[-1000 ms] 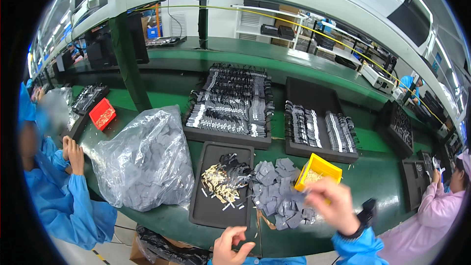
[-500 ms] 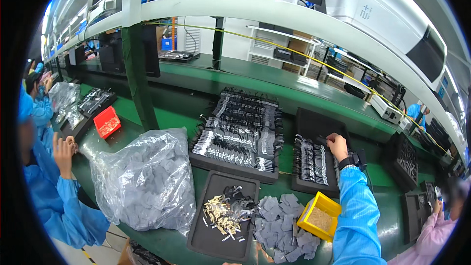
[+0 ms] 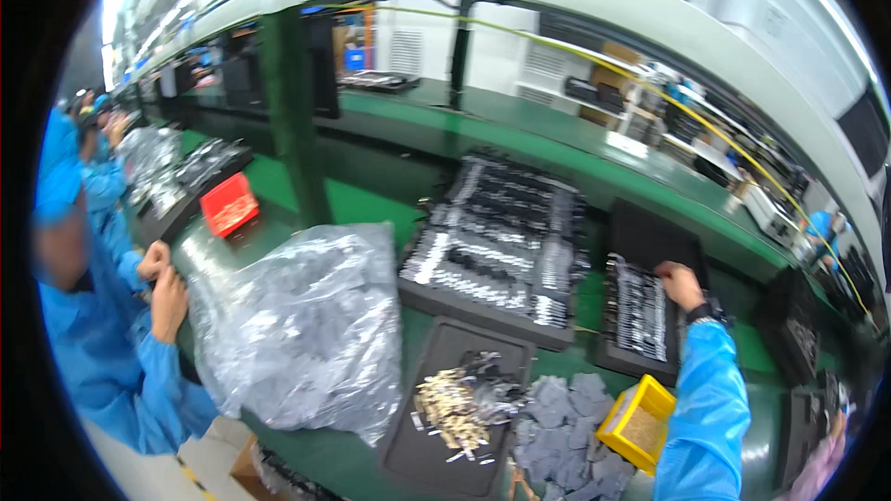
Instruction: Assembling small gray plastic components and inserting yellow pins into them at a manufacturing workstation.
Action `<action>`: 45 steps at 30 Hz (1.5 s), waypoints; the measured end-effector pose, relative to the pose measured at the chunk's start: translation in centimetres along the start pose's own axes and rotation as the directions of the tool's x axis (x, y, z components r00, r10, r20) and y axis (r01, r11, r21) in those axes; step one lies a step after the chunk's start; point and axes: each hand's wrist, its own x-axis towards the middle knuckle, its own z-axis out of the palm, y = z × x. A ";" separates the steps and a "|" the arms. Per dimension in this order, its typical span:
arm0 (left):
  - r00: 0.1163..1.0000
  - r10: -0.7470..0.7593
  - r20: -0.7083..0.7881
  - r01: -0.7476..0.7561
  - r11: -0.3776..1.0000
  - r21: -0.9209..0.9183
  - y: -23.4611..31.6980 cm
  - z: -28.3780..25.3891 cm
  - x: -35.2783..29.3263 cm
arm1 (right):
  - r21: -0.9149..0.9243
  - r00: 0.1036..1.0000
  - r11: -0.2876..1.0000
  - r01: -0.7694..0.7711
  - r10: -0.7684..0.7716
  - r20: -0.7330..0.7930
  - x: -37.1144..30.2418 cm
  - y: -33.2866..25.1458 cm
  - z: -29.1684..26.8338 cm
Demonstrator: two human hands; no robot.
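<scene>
My right hand, in a blue sleeve with a dark band at the wrist, reaches over a black foam tray. Its fingers are pinched together at the right end of rows of slim black-and-silver parts; whatever lies between them is too small and blurred to make out. Beneath the forearm stands a yellow bin with tan bits inside. Grey flat pieces lie heaped to the left of the bin. A skin-coloured sliver at the lower edge may be my left hand; its fingers cannot be read.
A flat black tray carries gold-coloured small parts and dark ones. Behind it sits a larger loaded tray. A clear bag of grey pieces and a red bin stand left, near a co-worker's hands.
The whole view has shifted, so the bench things appear farther right and the picture is blurred. My right hand stays at the foam tray. The co-worker's hands at left have come together.
</scene>
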 end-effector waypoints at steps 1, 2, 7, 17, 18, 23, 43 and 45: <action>1.000 0.000 -0.014 0.000 1.000 -0.004 -0.1 0.0 0.0 | -0.002 0.999 0.999 -0.037 0.037 0.035 -0.3 -0.8 -0.4; 1.000 -0.001 0.010 0.000 1.000 0.018 -0.3 0.3 -0.7 | -0.007 0.997 0.997 -0.082 0.082 0.006 -0.6 -0.6 -0.6; 0.999 0.054 -0.004 -0.054 0.998 -0.010 -0.5 0.0 -0.5 | 0.081 0.997 0.996 0.029 -0.023 -0.071 -0.9 1.9 -0.6; 0.994 0.107 0.018 -0.106 0.993 -0.056 -0.8 -0.5 -0.4 | 0.066 0.999 0.997 -0.028 0.031 -0.036 -0.7 1.0 0.0; 0.993 0.112 0.024 -0.111 0.992 -0.062 -0.8 -0.6 -0.4 | 0.054 0.999 0.998 -0.034 0.036 -0.040 -0.7 1.1 0.0; 0.991 0.134 0.013 -0.131 0.985 -0.116 -0.9 -1.2 0.3 | -0.031 0.999 1.000 -0.003 0.002 -0.034 -0.6 1.9 -0.2; 0.993 0.118 0.003 -0.117 0.986 -0.123 -1.0 -0.7 -0.3 | -0.035 1.000 0.999 -0.002 0.001 -0.020 -0.7 0.1 -0.5; 0.993 0.121 -0.001 -0.120 0.986 -0.118 -1.1 -0.7 -0.5 | -0.026 1.000 1.000 -0.011 0.011 -0.019 -0.8 0.2 -0.4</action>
